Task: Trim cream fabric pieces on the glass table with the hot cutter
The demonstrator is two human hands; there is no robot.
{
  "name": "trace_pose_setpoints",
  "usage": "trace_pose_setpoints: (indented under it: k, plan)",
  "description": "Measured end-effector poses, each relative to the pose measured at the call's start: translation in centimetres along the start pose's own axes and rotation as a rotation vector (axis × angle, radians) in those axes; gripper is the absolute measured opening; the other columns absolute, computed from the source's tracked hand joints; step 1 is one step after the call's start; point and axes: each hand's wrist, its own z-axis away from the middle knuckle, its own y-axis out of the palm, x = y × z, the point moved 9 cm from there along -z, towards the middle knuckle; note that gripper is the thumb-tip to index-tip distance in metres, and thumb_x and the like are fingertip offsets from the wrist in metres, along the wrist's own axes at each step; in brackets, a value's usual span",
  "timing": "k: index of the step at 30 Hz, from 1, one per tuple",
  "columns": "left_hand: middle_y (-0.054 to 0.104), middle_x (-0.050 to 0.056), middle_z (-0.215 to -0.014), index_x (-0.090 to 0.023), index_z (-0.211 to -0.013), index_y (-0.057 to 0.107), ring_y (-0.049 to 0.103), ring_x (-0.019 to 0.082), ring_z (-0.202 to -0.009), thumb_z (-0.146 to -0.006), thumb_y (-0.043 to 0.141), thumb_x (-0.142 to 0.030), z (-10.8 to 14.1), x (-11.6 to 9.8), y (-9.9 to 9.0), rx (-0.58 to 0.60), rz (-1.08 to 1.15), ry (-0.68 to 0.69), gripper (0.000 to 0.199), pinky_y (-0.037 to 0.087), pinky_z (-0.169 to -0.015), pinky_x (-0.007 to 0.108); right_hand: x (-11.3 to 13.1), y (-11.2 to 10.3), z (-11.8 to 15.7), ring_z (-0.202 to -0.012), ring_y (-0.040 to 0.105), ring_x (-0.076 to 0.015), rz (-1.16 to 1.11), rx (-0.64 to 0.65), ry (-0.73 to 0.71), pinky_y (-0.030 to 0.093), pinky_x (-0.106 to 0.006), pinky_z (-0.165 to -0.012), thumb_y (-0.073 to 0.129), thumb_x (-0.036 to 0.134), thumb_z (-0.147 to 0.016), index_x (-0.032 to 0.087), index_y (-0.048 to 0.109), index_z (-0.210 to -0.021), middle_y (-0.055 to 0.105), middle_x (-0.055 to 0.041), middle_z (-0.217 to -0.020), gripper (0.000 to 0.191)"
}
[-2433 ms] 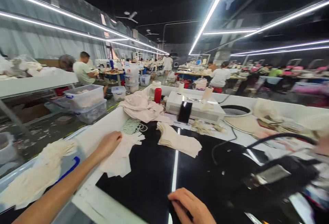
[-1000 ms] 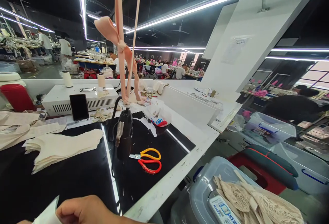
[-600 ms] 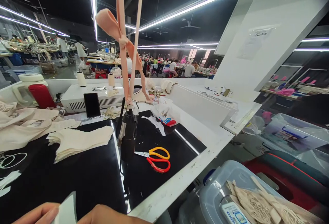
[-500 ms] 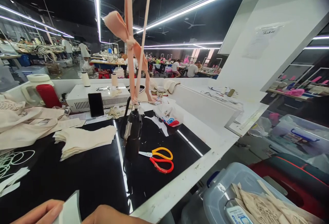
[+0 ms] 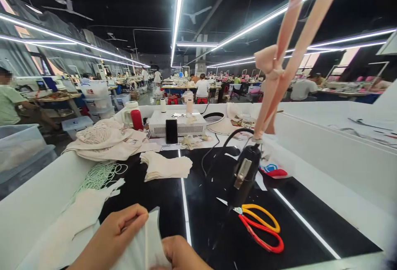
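Between my two hands, low in the view, is a whitish fabric piece with a grey edge. My left hand pinches its upper left side between thumb and curled fingers. Lower on the right side, my right hand closes on the same piece, its fingertips partly hidden. To the right lie scissors with one yellow and one red handle. Above them a black hand tool with a metal switch hangs from knotted peach fabric strips. Beyond my hands is a stack of cream fabric pieces.
Cream fabric and a tangle of pale green cord lie at the left. At the back stand a white box with thread cones, a phone and a red bottle. White walls border the black tabletop.
My view has swung left and down, so the table items appear further right. Both hands and the fabric piece now show more fully.
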Motion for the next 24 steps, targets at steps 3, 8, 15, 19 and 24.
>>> trace_pose_setpoints:
  k: [3, 8, 15, 19, 24]
  plan:
    - [0.063, -0.004, -0.066, -0.028, -0.092, 0.069, 0.059, 0.015, -0.058, -0.108, 0.038, -0.058, -0.3, -4.3, -2.4, -0.088, -0.239, 0.343, 0.046, 0.039, -0.057, 0.025, 2.7, -3.5, -0.4, -0.067, 0.060, -0.0107, 0.430, -0.217, -0.116, 0.045, -0.018, -0.060, 0.066, 0.027, -0.095, 0.021, 0.072, -0.080, 0.064, 0.0049, -0.074, 0.018]
    - [0.058, -0.004, -0.060, -0.022, -0.087, 0.063, 0.052, 0.014, -0.049, -0.116, 0.029, -0.048, 2.7, -10.2, 0.1, -0.193, -0.625, 0.922, 0.051, 0.030, -0.049, 0.031, 2.7, -8.5, -1.6, -0.103, 0.072, -0.0179, 0.638, -0.356, -0.122, 0.055, -0.028, -0.090, 0.044, 0.007, -0.098, 0.026, 0.073, -0.125, 0.075, -0.0048, -0.113, 0.043]
    - [0.074, 0.007, -0.121, -0.018, -0.111, 0.064, 0.069, 0.024, -0.113, -0.109, 0.056, -0.042, 2.0, -7.1, 6.6, -0.095, -0.532, 0.814, 0.026, 0.055, -0.098, 0.039, -1.1, -11.5, -2.3, -0.113, 0.069, -0.0222, 0.933, -0.373, -0.075, 0.056, -0.035, -0.100, 0.039, -0.001, -0.095, 0.021, 0.071, -0.130, 0.075, -0.0081, -0.121, 0.053]
    - [0.073, 0.007, -0.123, -0.018, -0.121, 0.063, 0.069, 0.026, -0.114, -0.099, 0.075, -0.038, 1.5, -5.9, 8.4, -0.021, -0.502, 0.781, 0.032, 0.057, -0.099, 0.039, -2.0, -13.5, -1.3, -0.122, 0.065, -0.0314, 1.106, -0.504, -0.024, 0.055, -0.047, -0.102, 0.037, -0.004, -0.093, 0.017, 0.068, -0.135, 0.070, -0.0160, -0.132, 0.056]
    - [0.071, 0.006, -0.124, -0.019, -0.128, 0.061, 0.068, 0.026, -0.114, -0.092, 0.082, -0.034, 1.5, -5.7, 8.6, 0.007, -0.468, 0.764, 0.044, 0.058, -0.099, 0.040, -2.2, -12.9, 0.1, -0.128, 0.062, -0.0303, 1.219, -0.551, -0.082, 0.055, -0.046, -0.102, 0.037, -0.014, -0.082, 0.021, 0.065, -0.138, 0.068, -0.0133, -0.137, 0.072]
